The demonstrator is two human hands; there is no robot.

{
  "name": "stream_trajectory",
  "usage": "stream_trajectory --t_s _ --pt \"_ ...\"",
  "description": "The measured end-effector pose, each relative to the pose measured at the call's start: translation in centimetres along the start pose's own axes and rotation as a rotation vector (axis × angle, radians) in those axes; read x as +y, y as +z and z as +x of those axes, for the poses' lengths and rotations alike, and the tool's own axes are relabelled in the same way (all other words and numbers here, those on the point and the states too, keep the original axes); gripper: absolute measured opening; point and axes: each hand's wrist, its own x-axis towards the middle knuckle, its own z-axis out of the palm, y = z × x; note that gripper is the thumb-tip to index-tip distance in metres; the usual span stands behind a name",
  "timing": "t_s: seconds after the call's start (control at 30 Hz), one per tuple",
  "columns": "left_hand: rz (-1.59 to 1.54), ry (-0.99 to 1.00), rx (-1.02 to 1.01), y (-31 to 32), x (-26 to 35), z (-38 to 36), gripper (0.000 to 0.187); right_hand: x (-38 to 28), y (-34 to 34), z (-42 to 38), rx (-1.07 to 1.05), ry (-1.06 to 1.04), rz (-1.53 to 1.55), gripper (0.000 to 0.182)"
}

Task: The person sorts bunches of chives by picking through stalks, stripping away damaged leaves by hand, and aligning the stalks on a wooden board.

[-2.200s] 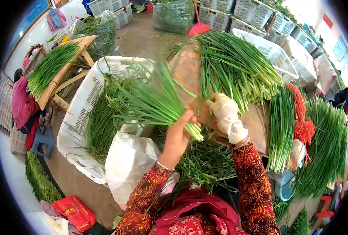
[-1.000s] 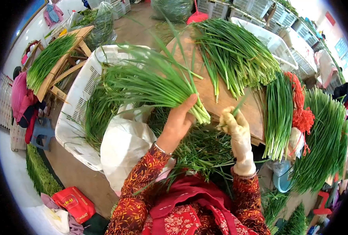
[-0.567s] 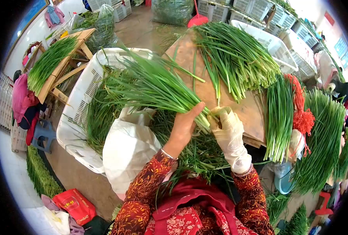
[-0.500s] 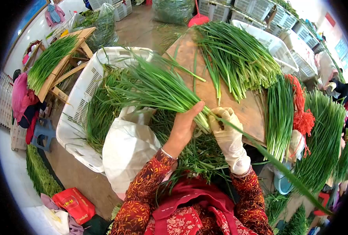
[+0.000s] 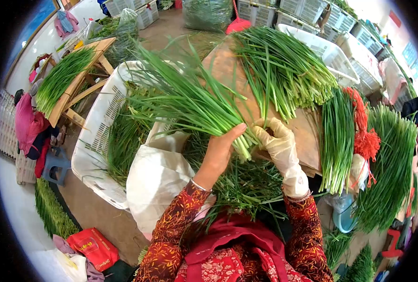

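My bare left hand (image 5: 218, 152) is wrapped around a loose bunch of garlic chives (image 5: 204, 105), leaves fanning up and left, pale cut ends beside my thumb. My right hand (image 5: 279, 143) wears a cream glove. Its thumb and fingers are pinched together at the pale ends of a few chive stalks (image 5: 265, 101), which lead up over the wooden board (image 5: 307, 134); the exact contact is partly hidden. A large pile of chives (image 5: 289, 70) lies across the board's far side. Loose trimmings (image 5: 242, 185) cover my lap below both hands.
A white plastic crate (image 5: 96, 122) of greens stands left, with a white sack (image 5: 152, 176) against it. Right of the board lie a neat chive bundle (image 5: 336, 141), red ties (image 5: 366, 143) and more chives (image 5: 387, 164). A blue stool (image 5: 56, 164) stands far left.
The long leaf that trailed from my right hand toward the lower right is gone from view. My right hand has shifted slightly up and right, apart from the bunch. The bunch's leaves have spread upward.
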Motion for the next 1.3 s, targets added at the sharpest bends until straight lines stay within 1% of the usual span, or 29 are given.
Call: stream_trajectory --t_s 0.07,0.1,0.13,0.2,0.23,0.27,0.3,0.33,0.4,0.43,0.47,0.5,0.53,0.57,0.6,0.67,0.7,0.77,0.8,0.87,0.9,0.97,1.0,1.07,1.1,1.13,1.2,1.27,1.3 --pt "-0.031 -0.03 -0.042 0.3 1.2 -0.3 0.022 0.2 0.4 -0.5 0.087 0.059 0.181 0.014" --pt "-0.07 -0.045 -0.064 0.1 1.4 -0.3 0.023 -0.4 0.2 -0.9 0.056 0.008 0.232 0.013" --pt "-0.11 -0.059 -0.086 -0.2 1.5 -0.2 0.023 -0.5 -0.2 -1.4 0.056 0.009 0.234 0.013" --pt "-0.173 -0.004 -0.005 -1.2 2.3 0.4 0.022 -0.3 -1.4 -2.6 0.029 -0.107 0.446 0.017" --pt "-0.18 0.029 0.021 -1.9 2.9 1.0 0.022 1.5 -2.7 -2.9 -0.15 -0.176 0.508 0.02" --pt "-0.186 0.064 0.046 -2.7 3.3 1.3 0.023 0.6 -3.7 -4.6 -0.223 0.061 0.221 0.02" --pt "-0.176 0.073 -0.008 -3.2 4.0 1.3 0.024 2.2 -4.4 -5.1 -0.423 0.273 -0.088 0.022" --pt "-0.167 0.073 -0.009 -3.0 4.3 1.1 0.024 3.2 -4.3 -5.5 -0.619 0.445 -0.48 0.033" --pt "-0.129 0.118 0.032 -1.6 4.7 0.4 0.023 4.2 -3.9 -5.8 -0.858 0.292 -1.42 0.042" --pt "-0.112 0.033 0.002 -0.8 5.0 -0.4 0.022 4.0 -4.4 -5.3 -0.624 0.198 -1.212 0.044" --pt "-0.106 0.024 -0.001 -0.5 4.6 -0.5 0.022 3.2 -5.3 -5.3 -0.364 0.147 -0.9 0.041" --pt "-0.043 0.067 -0.013 0.0 4.1 -0.7 0.022 2.6 -5.1 -4.8 -0.232 0.047 -0.611 0.036" --pt "0.021 0.111 -0.034 0.5 3.7 -0.8 0.022 2.3 -4.7 -4.2 -0.149 -0.04 -0.302 0.032" --pt "0.057 0.068 -0.057 1.4 3.9 -1.4 0.021 0.2 -3.9 -3.7 -0.074 -0.083 -0.202 0.031" --pt "0.066 0.057 -0.073 1.9 3.6 -1.6 0.021 -1.3 -3.0 -3.3 -0.053 -0.081 -0.196 0.031" --pt "0.166 0.158 -0.127 2.7 2.8 -1.8 0.021 -3.3 -1.9 -2.6 -0.011 -0.216 -0.356 0.03" --pt "0.144 0.133 -0.138 3.2 2.8 -2.0 0.018 -3.2 -1.8 -2.4 -0.002 -0.22 -0.351 0.03" --pt "0.175 0.164 -0.132 3.3 2.6 -2.1 0.017 -2.6 -1.5 -1.9 -0.081 -0.095 -0.145 0.029" --pt "0.198 0.193 -0.12 3.3 2.6 -2.1 0.016 -2.6 -1.6 -1.8 -0.079 -0.1 -0.137 0.029" --pt "0.244 0.19 -0.131 3.1 2.9 -2.2 0.016 -2.5 -1.9 -1.7 -0.072 -0.142 -0.267 0.027" --pt "0.248 0.182 -0.136 3.1 3.0 -2.3 0.016 -2.5 -2.0 -1.6 -0.064 -0.143 -0.255 0.027" --pt "0.241 0.162 -0.143 3.3 3.1 -2.4 0.017 -2.8 -2.4 -1.6 -0.14 -0.129 -0.248 0.023" --pt "0.257 0.157 -0.148 3.4 3.1 -2.4 0.017 -3.0 -2.6 -1.5 -0.132 -0.129 -0.232 0.023" --pt "0.171 0.206 -0.195 3.3 3.1 -2.3 0.021 -3.4 -3.0 -1.4 -0.229 0.065 -0.195 0.022" --pt "0.1 0.178 -0.169 2.5 3.2 -2.1 0.03 -3.3 -3.4 -1.5 -0.236 0.077 -0.239 0.024" --pt "0.115 0.179 -0.17 2.2 4.1 -2.0 0.03 -3.0 -4.0 -2.0 -0.226 0.03 -0.16 0.024" --pt "-0.008 0.265 -0.069 1.6 6.2 -1.7 0.033 -0.6 -6.3 -2.8 -0.296 0.053 -0.224 0.027" --pt "0.038 0.301 -0.071 1.0 7.1 -1.4 0.032 8.3 -7.0 -4.4 -0.636 -0.766 -0.876 0.021" --pt "0.021 0.284 -0.065 1.2 7.2 -1.4 0.031 7.1 -5.5 -5.8 -0.872 -0.275 -1.191 0.025"
